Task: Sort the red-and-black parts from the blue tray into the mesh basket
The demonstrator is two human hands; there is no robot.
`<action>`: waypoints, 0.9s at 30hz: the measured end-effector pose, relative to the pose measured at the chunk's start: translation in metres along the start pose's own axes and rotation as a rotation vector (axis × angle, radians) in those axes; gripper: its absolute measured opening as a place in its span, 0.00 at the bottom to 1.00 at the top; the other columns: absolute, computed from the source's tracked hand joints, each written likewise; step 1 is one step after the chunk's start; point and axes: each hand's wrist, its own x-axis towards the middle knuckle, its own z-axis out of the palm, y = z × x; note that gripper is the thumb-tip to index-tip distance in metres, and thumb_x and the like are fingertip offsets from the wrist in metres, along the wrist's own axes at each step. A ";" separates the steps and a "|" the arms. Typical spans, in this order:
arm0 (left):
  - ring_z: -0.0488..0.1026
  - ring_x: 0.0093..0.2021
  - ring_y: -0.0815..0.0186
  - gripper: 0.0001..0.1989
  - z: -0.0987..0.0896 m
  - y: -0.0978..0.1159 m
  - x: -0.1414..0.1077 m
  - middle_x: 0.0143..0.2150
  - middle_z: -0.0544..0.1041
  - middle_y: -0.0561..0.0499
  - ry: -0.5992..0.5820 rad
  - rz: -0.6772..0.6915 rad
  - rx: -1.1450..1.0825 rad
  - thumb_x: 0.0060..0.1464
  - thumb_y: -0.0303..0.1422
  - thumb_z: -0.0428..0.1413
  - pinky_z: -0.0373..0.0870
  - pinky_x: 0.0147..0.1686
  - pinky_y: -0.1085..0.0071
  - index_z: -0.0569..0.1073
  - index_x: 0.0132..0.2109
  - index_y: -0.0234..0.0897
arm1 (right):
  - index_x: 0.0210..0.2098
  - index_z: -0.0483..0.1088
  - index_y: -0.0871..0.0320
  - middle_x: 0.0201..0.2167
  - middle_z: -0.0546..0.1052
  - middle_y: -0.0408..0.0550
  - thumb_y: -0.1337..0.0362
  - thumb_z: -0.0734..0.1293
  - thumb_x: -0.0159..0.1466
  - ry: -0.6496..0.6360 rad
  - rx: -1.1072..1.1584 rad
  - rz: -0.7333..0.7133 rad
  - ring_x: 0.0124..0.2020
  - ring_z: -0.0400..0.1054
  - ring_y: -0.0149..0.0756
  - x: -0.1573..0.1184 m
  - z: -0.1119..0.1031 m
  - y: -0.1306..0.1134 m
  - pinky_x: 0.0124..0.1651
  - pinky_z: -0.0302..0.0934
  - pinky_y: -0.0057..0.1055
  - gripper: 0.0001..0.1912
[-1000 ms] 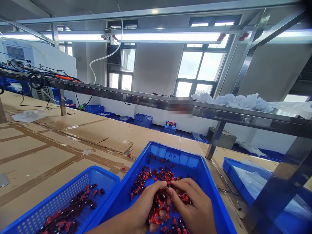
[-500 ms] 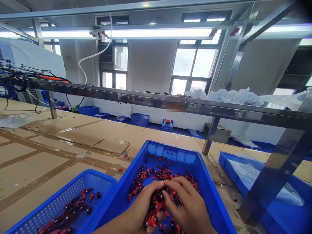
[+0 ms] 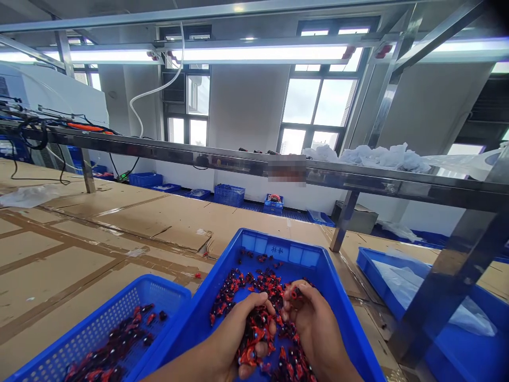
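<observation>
Head view is showing the left hand (image 3: 235,333) cupping small red-and-black parts (image 3: 255,340) in curled fingers and the right hand (image 3: 318,328) pinching one dark-and-red part (image 3: 295,293), between the blue bin (image 3: 350,313)'s side edges.

Bin (image 3: 341,276) plain blue; pieces (image 3: 226,291) mottled red and black; tabletop (image 3: 226,227) tan, brown-striped.

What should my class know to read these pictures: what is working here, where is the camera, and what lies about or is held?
There is no robot: a person works bare-handed, and every picture comes from one camera on their head. The left hand cups a heap of small red-and-black pieces; the right hand holds a single piece at its fingertips. Both are over a deep blue tray. A perforated blue basket stands to its left, on a cardboard-covered table. Tray and basket contain similar pieces.
</observation>
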 end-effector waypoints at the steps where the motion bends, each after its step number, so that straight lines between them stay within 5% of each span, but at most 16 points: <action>1: 0.60 0.16 0.76 0.19 -0.001 0.000 0.001 0.32 0.70 0.55 -0.009 -0.009 0.008 0.53 0.51 0.51 0.47 0.06 0.83 0.69 0.39 0.41 | 0.28 0.68 0.58 0.26 0.68 0.44 0.55 0.61 0.61 -0.011 0.113 0.089 0.23 0.62 0.32 0.002 -0.002 0.001 0.21 0.59 0.26 0.13; 5: 0.59 0.15 0.77 0.22 -0.003 -0.002 0.005 0.32 0.71 0.53 -0.013 -0.032 0.057 0.53 0.55 0.51 0.47 0.06 0.83 0.70 0.39 0.40 | 0.34 0.70 0.57 0.20 0.63 0.37 0.58 0.65 0.57 -0.166 0.024 0.286 0.14 0.45 0.23 0.005 -0.007 0.004 0.13 0.36 0.21 0.10; 10: 0.59 0.15 0.77 0.31 -0.004 -0.004 0.007 0.29 0.68 0.52 0.017 -0.150 0.158 0.47 0.62 0.51 0.46 0.05 0.83 0.71 0.33 0.34 | 0.35 0.73 0.57 0.18 0.59 0.36 0.60 0.67 0.60 -0.379 -0.507 -0.001 0.20 0.50 0.27 -0.003 -0.003 0.000 0.23 0.48 0.24 0.08; 15: 0.59 0.14 0.77 0.32 -0.004 -0.002 0.006 0.26 0.68 0.54 -0.038 -0.112 0.159 0.45 0.63 0.53 0.48 0.05 0.83 0.71 0.39 0.38 | 0.33 0.74 0.58 0.20 0.59 0.36 0.66 0.67 0.59 -0.479 -0.654 -0.119 0.23 0.50 0.27 -0.006 -0.004 -0.008 0.26 0.47 0.26 0.04; 22: 0.59 0.13 0.77 0.30 0.005 0.006 -0.004 0.21 0.68 0.54 -0.055 -0.057 0.194 0.47 0.61 0.53 0.48 0.08 0.84 0.71 0.35 0.36 | 0.30 0.75 0.58 0.20 0.61 0.37 0.64 0.66 0.60 -0.367 -0.778 -0.261 0.23 0.54 0.28 -0.011 0.006 -0.010 0.26 0.49 0.25 0.06; 27: 0.61 0.13 0.76 0.28 0.006 0.003 -0.002 0.26 0.72 0.53 0.004 -0.026 0.101 0.48 0.61 0.53 0.46 0.08 0.85 0.69 0.39 0.39 | 0.33 0.68 0.57 0.23 0.68 0.41 0.57 0.55 0.69 -0.218 -0.755 -0.311 0.24 0.62 0.32 -0.014 0.004 -0.008 0.29 0.55 0.27 0.16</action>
